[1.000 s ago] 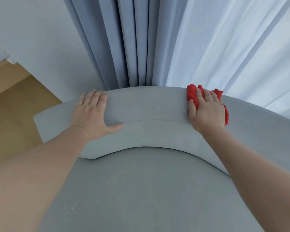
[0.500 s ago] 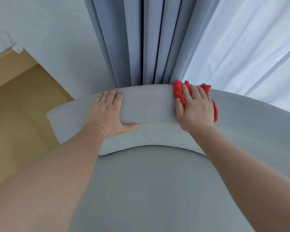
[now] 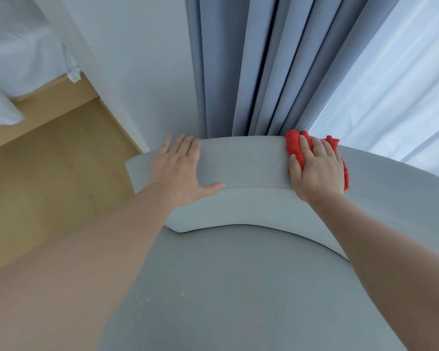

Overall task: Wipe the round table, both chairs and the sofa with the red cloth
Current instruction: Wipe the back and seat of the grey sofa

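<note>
A grey upholstered seat fills the lower frame, with a curved backrest (image 3: 241, 168) across the middle and a round seat cushion (image 3: 238, 287) below it. My right hand (image 3: 316, 171) presses the red cloth (image 3: 295, 145) flat on the top of the backrest, right of centre; the cloth shows around my fingers and at the hand's right side. My left hand (image 3: 178, 168) lies flat with fingers spread on the backrest's left end, holding nothing. A few white specks dot the cushion's near left part.
Blue-grey curtains (image 3: 251, 64) hang right behind the backrest, with sheer white curtains (image 3: 390, 84) to the right. A white wall (image 3: 142, 59) stands at left. Wooden floor (image 3: 48, 173) and a bed with white bedding (image 3: 15, 51) lie at far left.
The view has swung left, bringing the floor and bed into sight. Both hands stay on the backrest, and the gap between them changes little.
</note>
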### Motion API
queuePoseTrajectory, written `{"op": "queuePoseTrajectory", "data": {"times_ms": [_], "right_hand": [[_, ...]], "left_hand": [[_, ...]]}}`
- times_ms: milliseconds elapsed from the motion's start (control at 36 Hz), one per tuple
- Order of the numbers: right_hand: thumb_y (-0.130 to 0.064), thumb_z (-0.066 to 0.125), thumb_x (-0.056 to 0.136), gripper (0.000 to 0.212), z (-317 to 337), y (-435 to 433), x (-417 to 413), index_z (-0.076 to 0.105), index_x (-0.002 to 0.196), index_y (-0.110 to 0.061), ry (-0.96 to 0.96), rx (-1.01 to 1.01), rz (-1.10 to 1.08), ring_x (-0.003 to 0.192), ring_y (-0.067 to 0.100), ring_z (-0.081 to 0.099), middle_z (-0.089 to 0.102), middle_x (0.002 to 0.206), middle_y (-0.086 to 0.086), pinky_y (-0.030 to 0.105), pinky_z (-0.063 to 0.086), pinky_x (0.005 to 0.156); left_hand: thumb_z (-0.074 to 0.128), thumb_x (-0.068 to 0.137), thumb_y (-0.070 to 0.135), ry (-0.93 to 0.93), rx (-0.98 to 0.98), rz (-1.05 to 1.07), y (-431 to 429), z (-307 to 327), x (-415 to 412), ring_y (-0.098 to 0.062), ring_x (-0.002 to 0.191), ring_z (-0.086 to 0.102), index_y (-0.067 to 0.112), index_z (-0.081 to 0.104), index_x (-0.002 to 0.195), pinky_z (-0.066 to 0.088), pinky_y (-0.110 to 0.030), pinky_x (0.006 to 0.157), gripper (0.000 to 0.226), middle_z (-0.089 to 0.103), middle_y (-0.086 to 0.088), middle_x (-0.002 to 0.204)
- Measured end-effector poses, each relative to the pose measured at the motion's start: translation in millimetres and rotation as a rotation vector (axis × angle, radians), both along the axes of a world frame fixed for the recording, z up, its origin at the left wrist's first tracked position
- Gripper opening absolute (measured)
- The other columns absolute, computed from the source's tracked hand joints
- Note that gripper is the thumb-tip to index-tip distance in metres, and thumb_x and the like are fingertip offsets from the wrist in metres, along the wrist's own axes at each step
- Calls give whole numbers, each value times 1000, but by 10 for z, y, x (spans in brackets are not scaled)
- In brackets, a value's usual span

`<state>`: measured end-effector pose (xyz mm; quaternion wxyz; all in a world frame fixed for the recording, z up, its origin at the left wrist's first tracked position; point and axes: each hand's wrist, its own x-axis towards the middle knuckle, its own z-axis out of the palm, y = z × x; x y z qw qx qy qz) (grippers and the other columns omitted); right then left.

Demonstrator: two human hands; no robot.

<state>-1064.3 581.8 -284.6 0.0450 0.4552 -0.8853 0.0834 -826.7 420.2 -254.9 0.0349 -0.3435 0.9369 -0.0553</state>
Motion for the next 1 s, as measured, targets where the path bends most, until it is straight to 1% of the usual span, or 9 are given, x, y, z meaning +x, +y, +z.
{"op": "queuePoseTrajectory", "data": {"times_ms": [56,167,250,306,417,500,667,833,1000], "right_hand": [[-42,25,96,61,7,47,-61,42,143,-9,11,-15,-18,124,36,43,51,135,15,47,24,115],[-42,25,95,62,7,65,-107,43,143,-8,22,-51,-24,125,37,42,52,135,17,47,24,115],[-42,27,95,61,-27,34,-74,45,142,-7,31,-88,-24,124,38,44,53,133,17,46,25,114],[-41,28,95,60,-60,41,-76,45,141,-7,42,-99,-24,122,38,45,53,133,17,47,27,114],[-40,30,95,59,-111,59,-115,46,141,-7,48,-115,-21,122,39,46,53,132,18,47,29,112],[-40,32,94,58,-134,59,-141,47,141,-8,41,-131,-34,122,38,46,54,133,17,47,30,111],[-41,28,95,60,-96,59,-77,46,142,-9,14,-92,-73,126,36,43,52,137,15,47,33,108],[-42,20,95,63,-68,-83,24,43,144,-9,-20,-58,-146,129,36,41,49,141,14,47,28,112],[-44,19,94,65,-37,-373,396,44,144,-11,-49,-47,-100,132,34,39,46,145,11,46,28,113]], "left_hand": [[19,67,86,20,-17,-8,-91,-40,143,-25,137,28,8,31,141,6,-44,117,109,39,-8,143],[16,76,76,78,-3,90,-225,-85,375,-25,134,33,7,39,137,12,-45,115,95,44,-9,140],[19,79,72,123,28,126,-314,-213,540,-27,129,40,6,44,133,16,-47,113,89,49,-10,135],[26,81,66,194,67,124,-333,-322,601,-30,121,46,5,48,129,24,-48,110,81,53,-13,130],[38,85,47,432,134,99,-328,-477,633,-38,110,53,0,54,124,40,-48,95,63,57,-18,124],[40,84,42,478,145,77,-348,-518,604,-39,108,52,-2,55,122,42,-48,94,59,58,-19,122],[39,84,41,489,159,60,-353,-559,621,-39,108,52,-2,57,121,42,-48,93,59,58,-18,121],[39,83,40,494,169,46,-370,-558,599,-40,105,53,-3,57,119,41,-47,91,59,59,-19,119],[38,82,40,492,167,46,-360,-549,592,-40,105,53,-3,57,119,41,-48,90,60,59,-18,119]]}}
